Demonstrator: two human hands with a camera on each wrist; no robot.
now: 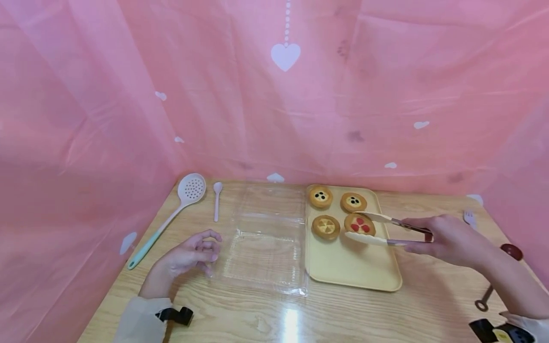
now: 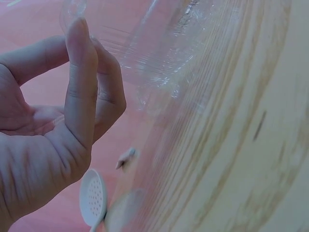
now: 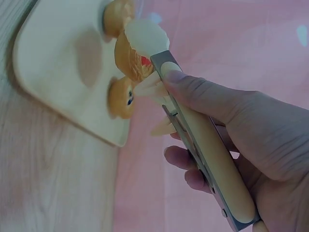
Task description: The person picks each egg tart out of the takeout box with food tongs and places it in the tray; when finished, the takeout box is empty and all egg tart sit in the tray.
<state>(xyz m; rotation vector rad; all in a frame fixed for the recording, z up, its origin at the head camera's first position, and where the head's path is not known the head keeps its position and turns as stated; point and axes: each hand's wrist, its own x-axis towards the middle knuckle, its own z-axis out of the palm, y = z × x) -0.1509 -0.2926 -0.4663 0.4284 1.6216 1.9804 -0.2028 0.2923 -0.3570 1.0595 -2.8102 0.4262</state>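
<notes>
My right hand (image 1: 452, 238) grips a pair of tongs (image 3: 207, 154) with cream-coloured tips. Between the tips is a tart with red fruit pieces (image 1: 360, 225), and a shadow falls on the yellow tray (image 1: 353, 269) below it. Three more tarts sit on the tray: a yellow-topped tart (image 1: 326, 227) and two with dark berries, one at the back left (image 1: 320, 196) and one at the back right (image 1: 353, 202). Fingers loosely bent and holding nothing, my left hand (image 1: 193, 253) hovers by the left side of an opened clear plastic container (image 1: 261, 257).
Left of the container lie a slotted spoon (image 1: 191, 188) with a green handle and a small pink spoon (image 1: 218, 188). On the far right are a small fork (image 1: 469, 218) and a dark red ladle (image 1: 512, 251), partly behind my right forearm. Pink cloth (image 1: 283, 119) surrounds the wooden table (image 1: 240, 314).
</notes>
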